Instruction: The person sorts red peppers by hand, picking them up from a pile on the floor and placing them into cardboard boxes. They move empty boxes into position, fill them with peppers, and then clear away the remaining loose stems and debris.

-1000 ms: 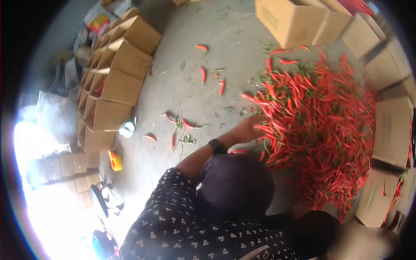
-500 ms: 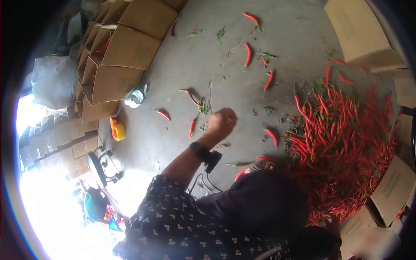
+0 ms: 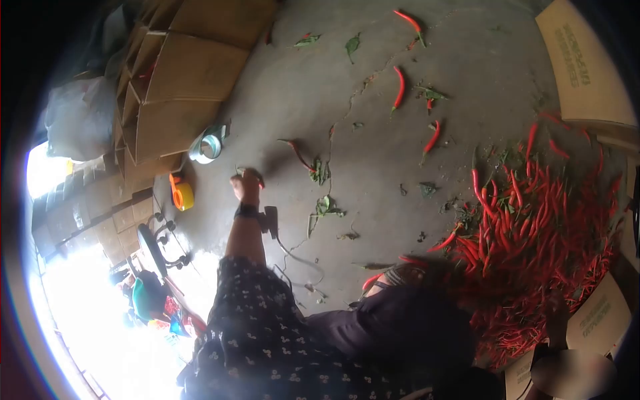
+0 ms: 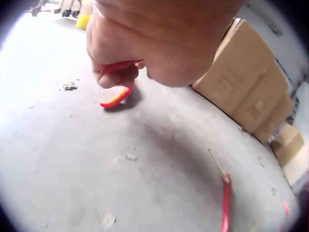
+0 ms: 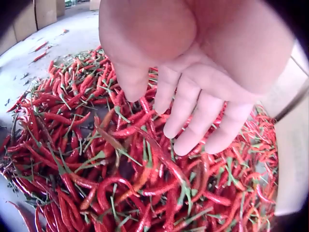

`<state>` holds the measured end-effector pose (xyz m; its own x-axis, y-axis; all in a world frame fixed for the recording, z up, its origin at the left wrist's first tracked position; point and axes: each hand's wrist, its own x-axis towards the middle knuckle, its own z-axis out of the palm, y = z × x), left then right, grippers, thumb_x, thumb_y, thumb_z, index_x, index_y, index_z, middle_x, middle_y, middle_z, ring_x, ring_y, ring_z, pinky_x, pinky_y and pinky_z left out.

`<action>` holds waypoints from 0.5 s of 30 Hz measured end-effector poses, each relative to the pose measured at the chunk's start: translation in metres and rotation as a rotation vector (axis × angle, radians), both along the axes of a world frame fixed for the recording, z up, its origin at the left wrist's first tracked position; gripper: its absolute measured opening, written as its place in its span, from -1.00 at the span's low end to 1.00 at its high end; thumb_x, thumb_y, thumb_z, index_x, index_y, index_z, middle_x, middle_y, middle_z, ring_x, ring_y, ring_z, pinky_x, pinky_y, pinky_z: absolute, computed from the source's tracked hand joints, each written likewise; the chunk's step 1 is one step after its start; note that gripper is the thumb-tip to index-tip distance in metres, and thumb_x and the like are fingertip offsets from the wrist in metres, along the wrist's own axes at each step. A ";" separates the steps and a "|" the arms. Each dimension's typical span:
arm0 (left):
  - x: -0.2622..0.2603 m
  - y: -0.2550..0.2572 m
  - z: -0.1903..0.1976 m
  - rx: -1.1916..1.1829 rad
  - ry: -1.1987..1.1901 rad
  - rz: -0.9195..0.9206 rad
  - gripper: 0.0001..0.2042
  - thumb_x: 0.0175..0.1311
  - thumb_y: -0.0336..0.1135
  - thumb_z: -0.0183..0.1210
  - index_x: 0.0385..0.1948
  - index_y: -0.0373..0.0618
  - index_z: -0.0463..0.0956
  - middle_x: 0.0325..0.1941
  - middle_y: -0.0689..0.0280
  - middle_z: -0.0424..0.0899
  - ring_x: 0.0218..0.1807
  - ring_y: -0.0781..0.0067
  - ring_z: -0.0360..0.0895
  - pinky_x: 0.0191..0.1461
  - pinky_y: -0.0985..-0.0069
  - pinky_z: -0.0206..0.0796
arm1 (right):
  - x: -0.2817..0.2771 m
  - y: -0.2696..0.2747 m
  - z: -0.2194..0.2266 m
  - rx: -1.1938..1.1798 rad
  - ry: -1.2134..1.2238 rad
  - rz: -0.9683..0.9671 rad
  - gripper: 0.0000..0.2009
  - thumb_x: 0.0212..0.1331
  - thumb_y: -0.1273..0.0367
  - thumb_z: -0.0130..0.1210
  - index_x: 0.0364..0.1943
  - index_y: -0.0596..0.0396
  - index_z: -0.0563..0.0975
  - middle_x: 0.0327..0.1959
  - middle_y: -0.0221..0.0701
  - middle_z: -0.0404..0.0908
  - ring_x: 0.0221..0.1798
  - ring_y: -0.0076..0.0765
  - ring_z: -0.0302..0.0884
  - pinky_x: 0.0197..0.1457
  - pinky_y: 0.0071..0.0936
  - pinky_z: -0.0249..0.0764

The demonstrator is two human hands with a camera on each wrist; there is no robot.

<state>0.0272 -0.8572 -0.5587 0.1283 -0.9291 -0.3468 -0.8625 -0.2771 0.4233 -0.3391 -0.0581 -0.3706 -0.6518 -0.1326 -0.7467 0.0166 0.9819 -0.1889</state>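
Observation:
My left hand (image 3: 247, 187) is low over the floor at the left, by a lone red chili (image 3: 261, 181). In the left wrist view, the curled fingers of this hand (image 4: 149, 41) hold a red chili (image 4: 118, 66); another chili (image 4: 117, 98) lies on the floor just under the fingertips. Over the big pile of red chilies (image 5: 120, 183), my right hand (image 5: 193, 77) has its palm showing and its fingers loosely extended, gripping nothing visible. The right hand cannot be made out clearly in the head view.
Cardboard boxes (image 3: 190, 67) stand at the left, others (image 3: 583, 67) around the pile at the right. Tape rolls (image 3: 182, 195) and a silvery roll (image 3: 209, 148) sit near the left boxes. Scattered chilies (image 3: 400, 88) and leaves (image 3: 327, 207) dot the floor between.
My left hand has moved from the pile's edge across the floor to the lone chili at the left. The head view has shifted, with the pile now farther right.

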 end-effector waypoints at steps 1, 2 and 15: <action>-0.014 0.002 0.005 0.074 -0.144 0.127 -0.57 0.20 -0.04 0.05 -0.09 -0.25 0.35 -0.27 0.08 0.63 -0.26 0.20 0.62 -0.22 0.36 0.47 | -0.007 -0.019 -0.003 0.064 0.016 0.073 -0.54 0.27 0.24 -0.01 0.18 0.22 0.34 0.08 -0.19 0.51 0.07 -0.23 0.50 0.02 -0.33 0.47; -0.019 0.004 0.002 0.097 -0.241 0.104 -0.59 0.22 -0.06 0.04 -0.10 -0.25 0.36 -0.28 0.08 0.63 -0.26 0.18 0.62 -0.22 0.35 0.47 | -0.009 -0.025 -0.014 0.071 0.020 0.057 -0.54 0.27 0.24 -0.01 0.18 0.22 0.34 0.08 -0.19 0.51 0.07 -0.23 0.50 0.02 -0.33 0.47; -0.180 0.095 0.026 -0.114 -0.177 -0.515 -0.64 0.18 -0.06 0.15 -0.24 -0.21 0.43 -0.39 0.11 0.62 -0.29 0.16 0.63 -0.23 0.26 0.45 | 0.040 -0.115 -0.077 -0.537 -0.084 -0.157 -0.53 -0.11 0.33 0.30 -0.04 0.09 0.47 -0.23 -0.26 0.59 -0.17 -0.21 0.58 -0.08 -0.31 0.52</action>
